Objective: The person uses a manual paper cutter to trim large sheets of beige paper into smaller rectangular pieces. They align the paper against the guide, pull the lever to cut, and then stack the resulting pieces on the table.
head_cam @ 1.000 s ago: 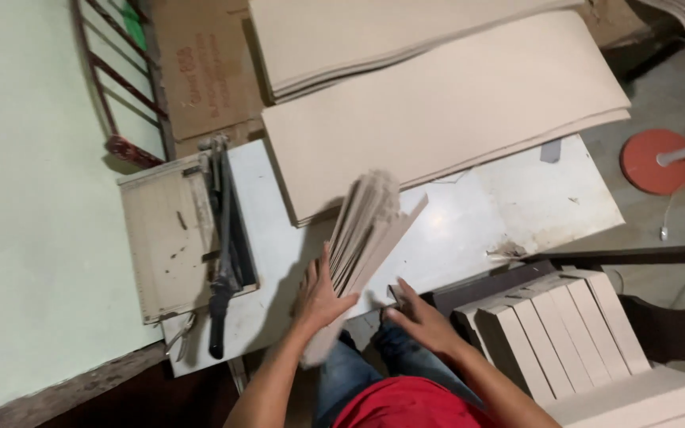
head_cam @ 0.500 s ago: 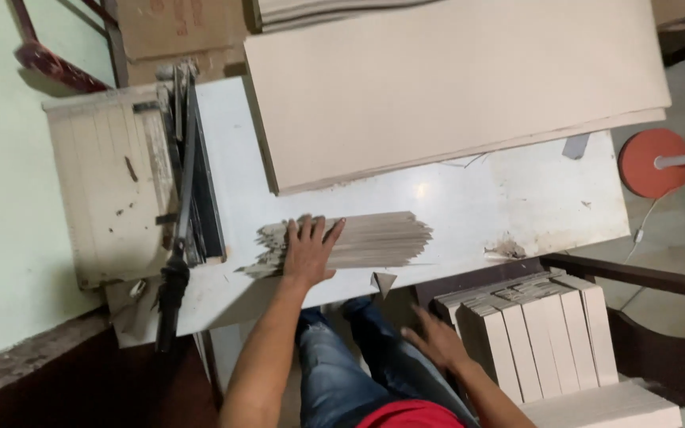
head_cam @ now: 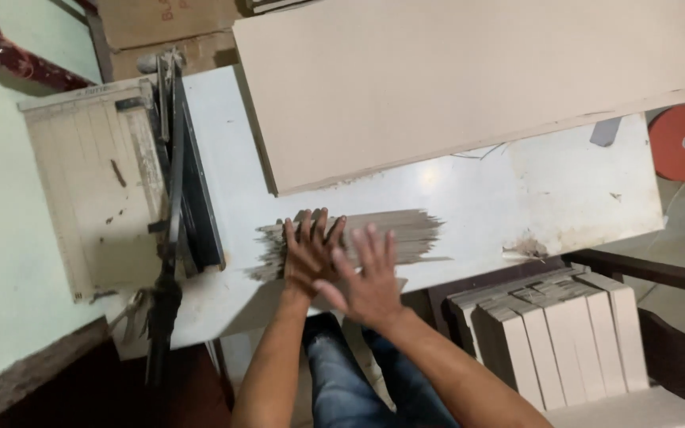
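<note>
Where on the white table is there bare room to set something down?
Bare white table lies right of the cardboard strips, below the big sheets. Crowded on the left: paper cutter, left hand and right hand on the strips.

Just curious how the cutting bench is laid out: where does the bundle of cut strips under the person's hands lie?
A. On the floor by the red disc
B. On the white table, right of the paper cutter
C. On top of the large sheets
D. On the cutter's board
B: the bundle of cut strips lies flat on the white table, right of the paper cutter, with the left hand pressing on it.
</note>
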